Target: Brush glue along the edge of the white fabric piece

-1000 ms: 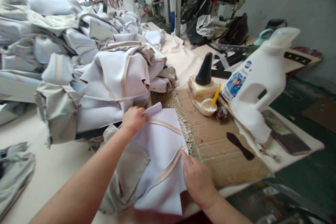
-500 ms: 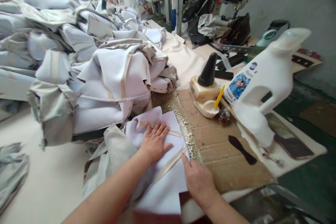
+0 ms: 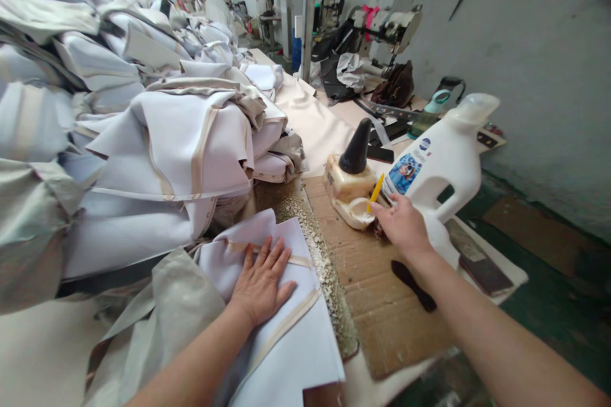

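Note:
My left hand (image 3: pixel 265 283) lies flat with fingers spread on a white fabric piece (image 3: pixel 291 337) with beige tape strips, pressing it against the table. Grey cloth (image 3: pixel 186 292) bunches beside that wrist. My right hand (image 3: pixel 403 226) is at the glue pot (image 3: pixel 351 184), a stained cream container with a black cone-shaped top and a small round cup. A yellow stick (image 3: pixel 377 188) stands tilted in the cup. The fingertips of my right hand are close beside the stick and look apart; whether they touch it is unclear.
Several white and grey sewn pieces (image 3: pixel 167 133) are heaped at left. A white jug (image 3: pixel 443 152) stands right of the pot. A dark flat tool (image 3: pixel 413 286) lies on the cardboard (image 3: pixel 386 324). A phone-like dark object (image 3: pixel 482 261) lies farther right. Another person (image 3: pixel 214 3) is in the background.
My right hand has left the fabric's edge and moved up and right to the yellow stick. My left hand stays flat on the fabric. The view has shifted right.

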Available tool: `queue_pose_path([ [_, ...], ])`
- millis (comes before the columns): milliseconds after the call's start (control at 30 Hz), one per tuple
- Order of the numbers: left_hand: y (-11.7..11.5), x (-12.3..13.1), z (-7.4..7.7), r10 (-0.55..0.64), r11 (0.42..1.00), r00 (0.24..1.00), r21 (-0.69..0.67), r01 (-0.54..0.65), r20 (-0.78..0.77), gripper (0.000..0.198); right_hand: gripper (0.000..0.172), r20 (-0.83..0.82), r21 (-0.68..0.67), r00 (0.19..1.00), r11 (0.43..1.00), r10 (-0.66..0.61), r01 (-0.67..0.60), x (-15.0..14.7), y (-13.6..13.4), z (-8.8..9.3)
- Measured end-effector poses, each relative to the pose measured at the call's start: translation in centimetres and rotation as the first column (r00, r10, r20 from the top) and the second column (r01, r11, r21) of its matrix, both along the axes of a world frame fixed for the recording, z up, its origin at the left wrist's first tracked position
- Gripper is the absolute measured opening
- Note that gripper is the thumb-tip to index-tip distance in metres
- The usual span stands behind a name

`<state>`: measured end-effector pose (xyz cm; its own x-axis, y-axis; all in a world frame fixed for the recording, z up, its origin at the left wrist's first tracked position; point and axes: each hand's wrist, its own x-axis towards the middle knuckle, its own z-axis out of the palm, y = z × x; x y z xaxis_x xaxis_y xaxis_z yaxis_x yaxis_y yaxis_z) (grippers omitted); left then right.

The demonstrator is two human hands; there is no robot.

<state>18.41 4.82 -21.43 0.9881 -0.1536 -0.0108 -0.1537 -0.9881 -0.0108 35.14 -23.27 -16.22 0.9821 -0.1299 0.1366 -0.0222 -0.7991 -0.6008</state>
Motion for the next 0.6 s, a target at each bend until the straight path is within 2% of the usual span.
queue_pose_path([
  [100,0.1,0.1,-0.1,0.000,1.000,1.000,-0.005,0.000,-0.004,0.065,0.043,-0.039,-0.005,0.997,0.998,0.062,-0.062,4.0,0.4,-0.2],
  [233,0.0,0.1,-0.2,0.002,1.000,1.000,-0.007,-0.002,-0.010,0.064,0.016,-0.099,0.052,0.988,0.993,0.114,-0.109,4.6,0.8,-0.9],
  [400,0.0,0.0,-0.3,-0.002,1.000,1.000,0.011,0.002,-0.012,0.063,0.016,-0.102,0.207,0.990,0.975,0.100,-0.078,3.2,-0.1,-0.7],
  [600,0.1,0.0,-0.3,0.001,1.000,1.000,0.004,-0.001,-0.005,0.062,0.017,-0.096,0.390,0.995,0.920,0.018,0.021,1.8,-1.2,-1.4],
])
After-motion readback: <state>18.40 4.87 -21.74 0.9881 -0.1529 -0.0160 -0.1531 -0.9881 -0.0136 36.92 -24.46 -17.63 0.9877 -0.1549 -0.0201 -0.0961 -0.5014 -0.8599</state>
